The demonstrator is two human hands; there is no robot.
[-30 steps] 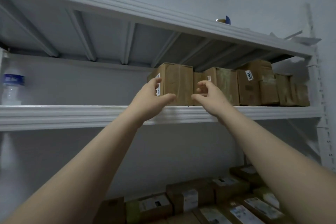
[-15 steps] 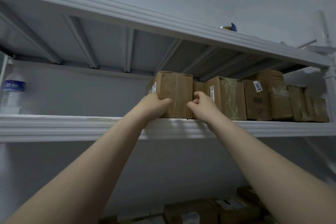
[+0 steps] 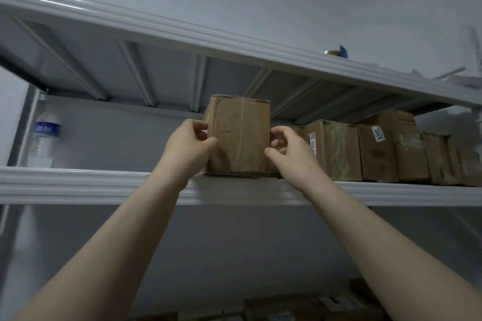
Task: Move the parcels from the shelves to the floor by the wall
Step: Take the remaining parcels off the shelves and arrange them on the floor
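Since the earlier frames the brown taped cardboard parcel point(image 3: 240, 138) has come forward out of its row, and its front face now stands at the front lip of the shelf, ahead of its neighbours.

Largest in view is the white metal shelving. Its upper board point(image 3: 156, 31) runs overhead with ribs on its underside, and its middle board point(image 3: 78, 185) carries the parcels. To the right of the gripped parcel a row of brown cardboard boxes point(image 3: 333, 151) stands side by side along the middle board. One of them, the box with a white label reading 6107 point(image 3: 378, 156), is further right. The nearest box of the row sits just beside the gripped parcel's right side and leaves only a narrow gap. More labelled brown parcels point(image 3: 300, 307) lie low down under the shelf. A clear plastic water bottle with a blue label point(image 3: 45, 141) stands upright at the far left of the middle board, well apart from the parcels. A small roll with a blue part point(image 3: 336, 52) rests on the upper board.

The left hand point(image 3: 187, 148) grips the parcel's left side, thumb on the front face and fingers curled round the edge. The right hand point(image 3: 292, 154) grips the right side, thumb at the front corner and fingers curled into the gap. The parcel sits upright between both hands, its bottom edge at the board. Whether it is lifted cannot be told.
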